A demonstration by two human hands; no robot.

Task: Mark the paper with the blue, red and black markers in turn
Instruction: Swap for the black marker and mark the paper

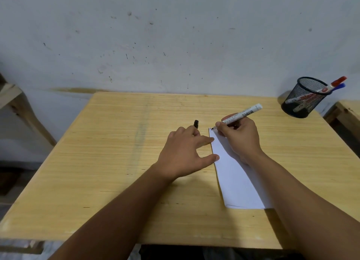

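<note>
A white sheet of paper [235, 180] lies on the wooden table [109, 162], right of centre. My right hand [239, 137] grips a white-barrelled black marker [243, 113], its tip touching the paper's far left corner, where a small black mark shows. My left hand [185, 152] rests beside the paper's left edge, thumb and forefinger touching it, while the other fingers hold the black cap [196, 124]. The red marker [334, 84] and the blue marker [339, 87] stand in a black mesh pen holder [302, 102] at the table's far right corner.
A stained pale wall rises right behind the table. A wooden frame [15, 102] stands at the left and another wooden table edge [348, 111] at the far right. My forearms cross the table's near edge.
</note>
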